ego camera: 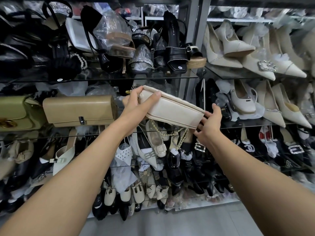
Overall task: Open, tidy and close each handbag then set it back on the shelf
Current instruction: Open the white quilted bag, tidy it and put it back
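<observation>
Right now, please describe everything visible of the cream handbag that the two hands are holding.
The cream handbag is a boxy bag of smooth, leather-like material, seemingly closed. It is held in the air before the shelves, tilted, its left end higher. The left hand grips the upper end; the right hand grips the lower end. A gold chain strap hangs beneath it.

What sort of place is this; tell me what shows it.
Likely a shoe-and-bag shop or stockroom: glass shelves crammed with cream pumps and plastic-wrapped sandals, a tan handbag near the held cream handbag.
</observation>
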